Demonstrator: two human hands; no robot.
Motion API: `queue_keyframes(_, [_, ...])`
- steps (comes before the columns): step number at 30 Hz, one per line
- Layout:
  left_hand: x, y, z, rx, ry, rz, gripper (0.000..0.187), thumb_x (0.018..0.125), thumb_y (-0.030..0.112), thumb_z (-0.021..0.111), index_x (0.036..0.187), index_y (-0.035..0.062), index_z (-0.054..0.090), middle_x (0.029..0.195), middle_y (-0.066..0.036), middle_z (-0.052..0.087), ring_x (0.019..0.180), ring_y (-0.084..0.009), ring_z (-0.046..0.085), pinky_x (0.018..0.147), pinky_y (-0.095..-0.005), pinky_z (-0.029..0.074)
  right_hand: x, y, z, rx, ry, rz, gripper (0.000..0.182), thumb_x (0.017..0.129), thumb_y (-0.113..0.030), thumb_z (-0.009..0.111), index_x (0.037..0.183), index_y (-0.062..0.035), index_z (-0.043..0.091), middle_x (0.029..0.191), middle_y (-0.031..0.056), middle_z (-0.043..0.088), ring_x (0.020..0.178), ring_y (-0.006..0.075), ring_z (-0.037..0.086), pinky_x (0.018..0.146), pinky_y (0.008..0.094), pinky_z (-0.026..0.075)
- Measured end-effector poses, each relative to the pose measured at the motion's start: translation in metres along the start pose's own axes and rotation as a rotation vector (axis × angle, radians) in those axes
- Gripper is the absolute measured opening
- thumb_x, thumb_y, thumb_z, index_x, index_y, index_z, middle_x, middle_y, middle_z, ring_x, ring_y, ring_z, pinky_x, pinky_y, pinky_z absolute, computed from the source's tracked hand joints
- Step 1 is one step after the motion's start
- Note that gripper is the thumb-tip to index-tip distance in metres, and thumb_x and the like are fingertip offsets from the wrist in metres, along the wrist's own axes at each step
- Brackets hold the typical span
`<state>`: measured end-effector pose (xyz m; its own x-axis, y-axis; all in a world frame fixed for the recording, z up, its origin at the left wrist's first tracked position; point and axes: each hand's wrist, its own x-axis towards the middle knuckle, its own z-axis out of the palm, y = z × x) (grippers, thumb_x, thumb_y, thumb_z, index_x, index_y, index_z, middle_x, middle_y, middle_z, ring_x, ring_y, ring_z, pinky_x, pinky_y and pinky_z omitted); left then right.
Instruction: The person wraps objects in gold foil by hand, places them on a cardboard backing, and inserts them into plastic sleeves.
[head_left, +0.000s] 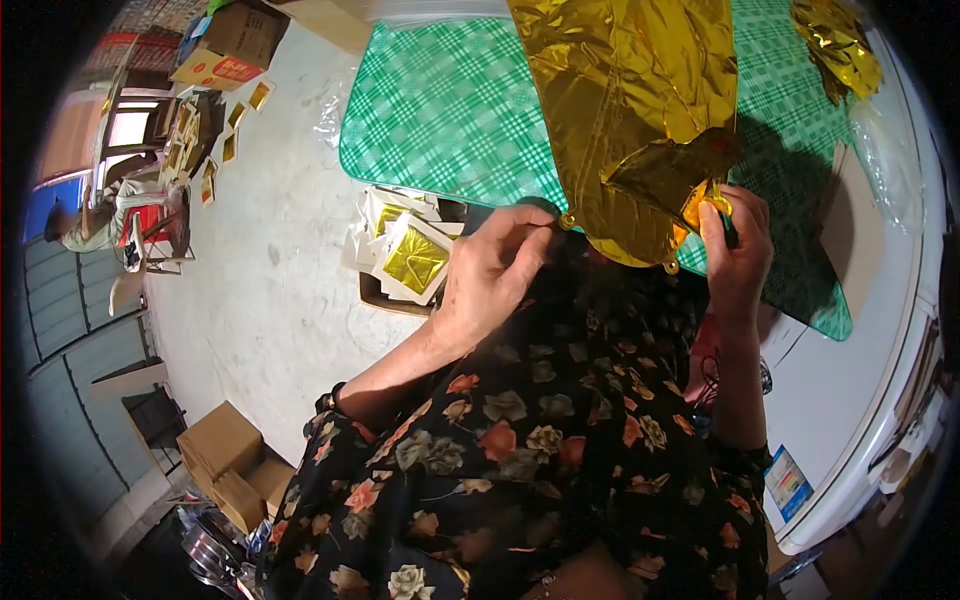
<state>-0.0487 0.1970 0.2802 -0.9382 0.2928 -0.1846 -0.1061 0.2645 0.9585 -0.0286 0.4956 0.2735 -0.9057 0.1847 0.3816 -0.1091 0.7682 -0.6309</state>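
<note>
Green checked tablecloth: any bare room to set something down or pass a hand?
Bare: the green checked tablecloth left of the gold foil sheet, and a strip between that sheet and the crumpled foil at top right. Crowded: the near edge, where left hand and right hand pinch the sheet.

Bright light, glare on gold foil (620, 90), fisheye edges dark, slight blur.

foil sheet (630, 110) on tablecloth (450, 110), between both hands; paper stack (410, 255) below table edge, left
</note>
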Motion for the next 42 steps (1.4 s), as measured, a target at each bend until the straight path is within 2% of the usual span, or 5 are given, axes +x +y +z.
queue_keyframes(4, [0.002, 0.0, 0.004, 0.019, 0.0, 0.087, 0.028, 0.105, 0.008, 0.065, 0.132, -0.0004, 0.062, 0.098, -0.001, 0.074, 0.084, -0.0053, 0.065, 0.073, -0.0216, 0.054, -0.001, 0.002, 0.001, -0.002, 0.002, 0.005, 0.016, 0.092, -0.004, 0.074, 0.106, 0.0018, 0.07, 0.113, 0.0155, 0.072, 0.107, 0.0329, 0.066, 0.097, 0.0417, 0.052])
queue_keyframes(28, [0.011, 0.004, 0.01, 0.051, -0.024, -0.014, 0.021, 0.099, 0.001, 0.071, 0.119, -0.0017, 0.065, 0.096, -0.004, 0.075, 0.089, -0.0077, 0.069, 0.08, -0.0238, 0.057, -0.001, -0.013, -0.009, -0.017, -0.085, -0.267, 0.03, 0.078, -0.004, 0.079, 0.106, -0.0022, 0.068, 0.121, 0.011, 0.064, 0.119, 0.0361, 0.059, 0.105, 0.0485, 0.045])
queue_keyframes(35, [0.01, 0.001, 0.002, 0.014, 0.039, -0.054, 0.017, 0.1, 0.007, 0.07, 0.116, 0.0016, 0.068, 0.083, -0.006, 0.076, 0.074, -0.0074, 0.069, 0.066, -0.0257, 0.055, -0.012, -0.022, -0.027, -0.065, -0.302, -0.351, 0.056, 0.07, -0.032, 0.085, 0.119, -0.0113, 0.069, 0.136, 0.0128, 0.06, 0.139, 0.0423, 0.048, 0.113, 0.0547, 0.036])
queue_keyframes(39, [0.021, 0.012, -0.012, 0.208, 0.195, 0.184, 0.012, 0.1, 0.007, 0.07, 0.11, 0.0018, 0.069, 0.074, -0.006, 0.07, 0.063, -0.0075, 0.064, 0.057, -0.0262, 0.049, -0.015, -0.03, -0.041, -0.013, -0.431, -0.383, 0.073, 0.075, -0.057, 0.083, 0.128, -0.01, 0.065, 0.145, 0.0153, 0.053, 0.143, 0.0443, 0.041, 0.115, 0.0623, 0.032])
queue_keyframes(42, [0.048, 0.024, -0.026, 0.429, 0.202, 0.504, 0.016, 0.096, 0.003, 0.07, 0.112, 0.0015, 0.069, 0.092, -0.01, 0.072, 0.083, -0.0218, 0.069, 0.075, -0.0325, 0.053, -0.004, -0.028, -0.046, -0.018, -0.374, -0.405, 0.067, 0.08, -0.043, 0.081, 0.133, -0.0072, 0.061, 0.142, 0.0168, 0.055, 0.141, 0.046, 0.044, 0.115, 0.0606, 0.034])
